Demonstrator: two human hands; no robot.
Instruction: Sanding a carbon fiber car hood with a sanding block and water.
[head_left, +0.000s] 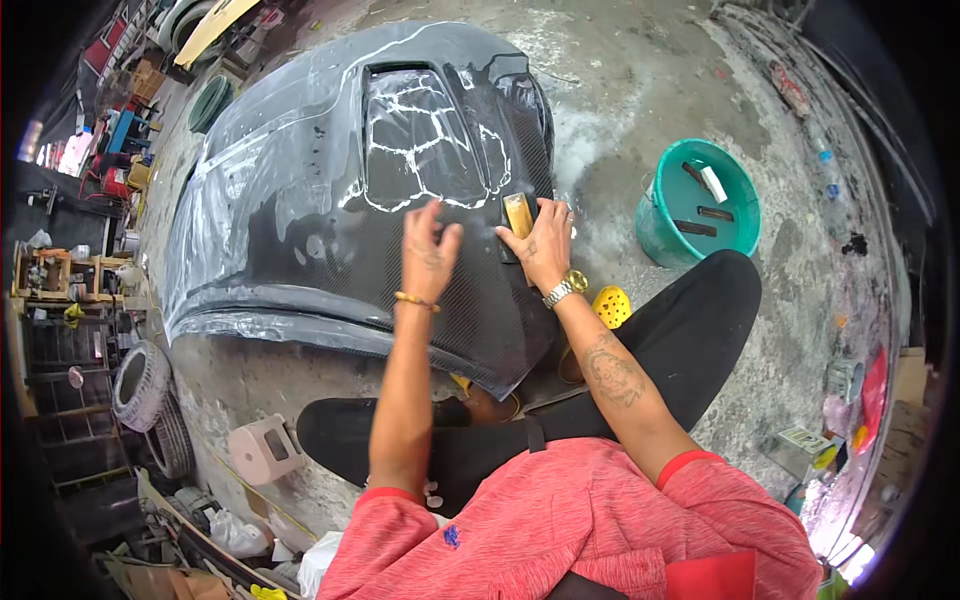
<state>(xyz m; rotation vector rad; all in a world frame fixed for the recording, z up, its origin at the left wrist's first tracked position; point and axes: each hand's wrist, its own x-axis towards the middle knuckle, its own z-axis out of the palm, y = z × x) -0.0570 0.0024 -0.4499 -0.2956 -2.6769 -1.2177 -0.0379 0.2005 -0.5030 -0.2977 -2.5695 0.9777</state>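
A dark car hood with a carbon weave lies before me, smeared with whitish residue and wet streaks. White outlines ring the recessed panel in its upper part. My right hand grips a yellowish sanding block against the hood near its right side; dark material shows under the block. My left hand hovers over or lightly touches the hood left of the block. Its fingers are apart, slightly blurred, and hold nothing.
A green bucket of water with several dark strips and a white piece stands at the right. Tires, a pink stool and cluttered shelves line the left. A yellow clog is by my right knee.
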